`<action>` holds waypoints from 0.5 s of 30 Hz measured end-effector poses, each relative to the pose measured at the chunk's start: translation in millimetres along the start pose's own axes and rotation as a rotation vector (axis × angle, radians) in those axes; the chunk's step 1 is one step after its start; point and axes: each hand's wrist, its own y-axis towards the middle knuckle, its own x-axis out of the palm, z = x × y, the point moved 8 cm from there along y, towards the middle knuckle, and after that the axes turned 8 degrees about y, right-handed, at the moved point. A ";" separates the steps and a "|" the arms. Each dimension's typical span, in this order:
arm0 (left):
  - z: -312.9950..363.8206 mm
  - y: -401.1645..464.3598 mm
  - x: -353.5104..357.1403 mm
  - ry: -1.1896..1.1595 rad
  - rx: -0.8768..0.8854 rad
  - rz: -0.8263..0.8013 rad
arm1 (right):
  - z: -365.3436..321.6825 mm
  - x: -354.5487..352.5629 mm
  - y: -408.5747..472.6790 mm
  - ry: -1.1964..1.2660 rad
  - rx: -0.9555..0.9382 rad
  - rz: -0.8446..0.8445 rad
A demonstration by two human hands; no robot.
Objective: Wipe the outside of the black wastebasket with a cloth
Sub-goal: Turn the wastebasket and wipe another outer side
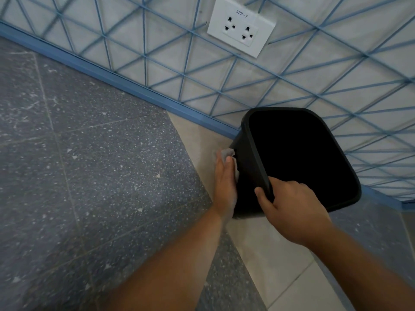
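The black wastebasket (pixel 298 158) stands on the floor close to the wall, its open top facing me and its inside dark. My right hand (pixel 289 207) grips the near rim, thumb on the outer wall and fingers over the edge. My left hand (pixel 225 180) lies flat against the basket's left outer wall and presses a light grey cloth (pixel 226 154) onto it. Only the cloth's upper end shows past my fingertips; the remainder is hidden under the hand.
A wall with a blue line pattern and a blue skirting strip (pixel 107 74) runs behind the basket. A white double socket plate (pixel 241 26) sits on that wall. The floor is dark speckled tile (pixel 78 164) at left and pale tile (pixel 276 250) under the basket.
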 end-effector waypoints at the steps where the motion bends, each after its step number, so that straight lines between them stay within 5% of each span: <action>1: -10.3 0.3 -2.9 -0.016 -0.053 0.011 | -0.8 0.7 -1.4 0.002 0.002 -0.005; 4: -5.8 4.7 -11.8 -0.110 -0.131 0.082 | -2.9 0.9 -2.9 0.015 -0.001 0.009; 8: -18.2 12.6 -5.3 -0.070 0.064 0.038 | -2.3 0.5 -0.9 0.022 -0.004 0.019; 12: -3.8 18.7 -17.3 -0.083 -0.047 0.108 | -2.2 0.0 -1.7 0.042 -0.003 0.021; 15: 11.2 13.2 -7.0 0.017 0.120 0.104 | -1.6 0.1 -0.5 0.036 -0.004 0.016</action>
